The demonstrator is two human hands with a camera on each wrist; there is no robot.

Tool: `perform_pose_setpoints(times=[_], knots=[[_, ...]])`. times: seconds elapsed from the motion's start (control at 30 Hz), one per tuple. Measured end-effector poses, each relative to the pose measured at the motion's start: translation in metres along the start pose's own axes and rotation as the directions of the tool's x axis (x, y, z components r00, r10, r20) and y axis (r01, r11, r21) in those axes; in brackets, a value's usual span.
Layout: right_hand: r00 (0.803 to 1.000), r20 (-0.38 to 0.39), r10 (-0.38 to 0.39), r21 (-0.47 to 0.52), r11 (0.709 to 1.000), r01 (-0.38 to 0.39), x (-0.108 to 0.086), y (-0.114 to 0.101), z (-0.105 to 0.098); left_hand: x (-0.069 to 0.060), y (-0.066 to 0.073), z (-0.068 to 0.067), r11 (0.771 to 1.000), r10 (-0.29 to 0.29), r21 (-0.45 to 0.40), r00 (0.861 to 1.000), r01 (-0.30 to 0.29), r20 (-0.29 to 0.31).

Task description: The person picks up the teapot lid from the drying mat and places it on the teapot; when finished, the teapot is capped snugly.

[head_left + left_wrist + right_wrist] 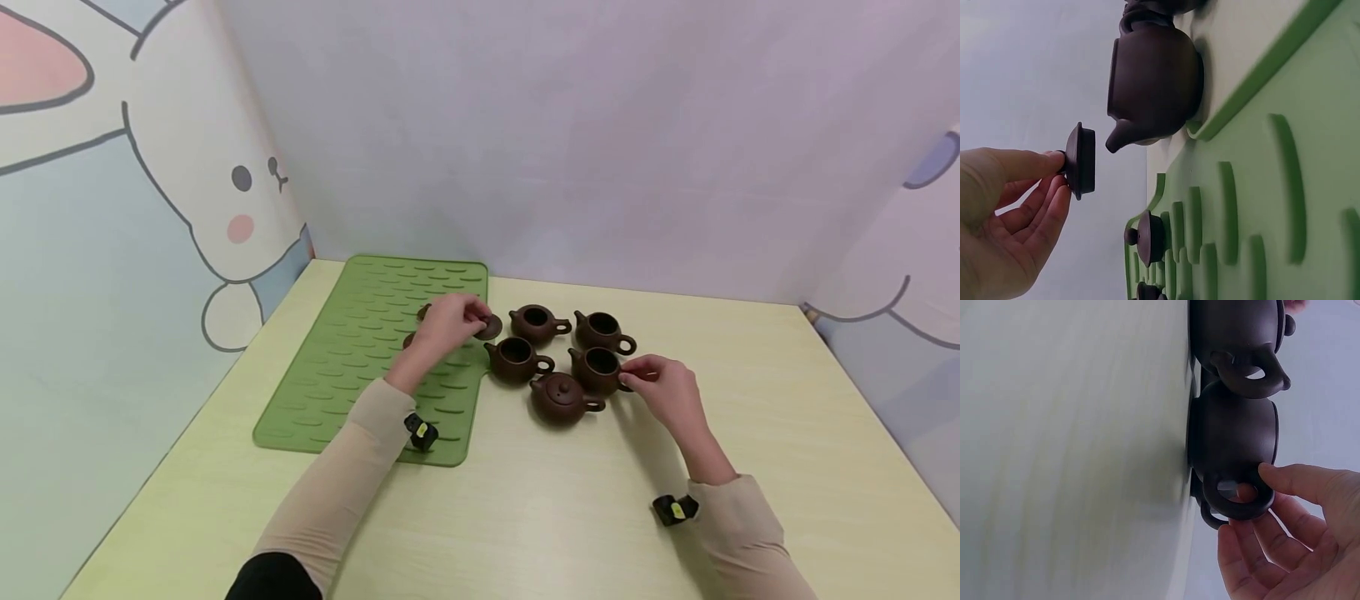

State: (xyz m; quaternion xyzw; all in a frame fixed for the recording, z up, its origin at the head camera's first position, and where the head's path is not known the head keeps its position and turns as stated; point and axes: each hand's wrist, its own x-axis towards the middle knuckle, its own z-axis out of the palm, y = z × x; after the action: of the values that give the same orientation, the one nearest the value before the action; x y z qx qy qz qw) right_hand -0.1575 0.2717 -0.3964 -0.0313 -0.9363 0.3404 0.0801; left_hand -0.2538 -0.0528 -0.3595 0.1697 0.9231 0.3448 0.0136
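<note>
My left hand (448,323) pinches a dark brown teapot lid (1082,161) by its knob, in the air over the right edge of the green mat. Close by on the table stands an open teapot (516,358), its spout toward the mat. With thumb and fingers my right hand (666,390) grips the ring handle (1238,497) of another lidless teapot (598,367). In front of that one sits a teapot with its lid on (561,397). Two more open teapots, one at the back left (537,322) and one at the back right (602,328), complete the cluster.
A green ridged mat (315,375) covers the left part of the pale wooden table (540,517). More lids lie on it, one of them (1150,237) plain in the left wrist view, partly behind my left hand in the head view. A pale wall (570,150) rises behind.
</note>
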Motion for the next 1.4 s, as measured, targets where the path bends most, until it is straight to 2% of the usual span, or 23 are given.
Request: perform_pose_setpoints(times=[0.5, 0.7, 1.4], knots=[[1.0, 0.001, 0.015, 0.003, 1.0, -0.015, -0.001, -0.001, 0.001, 0.005, 0.015, 0.009, 0.998, 0.047, -0.045, 0.999, -0.046, 0.012], [1.0, 0.005, 0.02, 0.006, 1.0, -0.02, -0.001, -0.001, 0.001, 0.007, 0.021, 0.013, 0.997, 0.078, -0.029, 0.997, -0.077, 0.017], [1.0, 0.007, 0.028, 0.01, 1.0, -0.028, -0.001, -0.003, 0.0, 0.013, 0.043, 0.028, 0.993, 0.117, -0.031, 0.99, -0.115, 0.083]])
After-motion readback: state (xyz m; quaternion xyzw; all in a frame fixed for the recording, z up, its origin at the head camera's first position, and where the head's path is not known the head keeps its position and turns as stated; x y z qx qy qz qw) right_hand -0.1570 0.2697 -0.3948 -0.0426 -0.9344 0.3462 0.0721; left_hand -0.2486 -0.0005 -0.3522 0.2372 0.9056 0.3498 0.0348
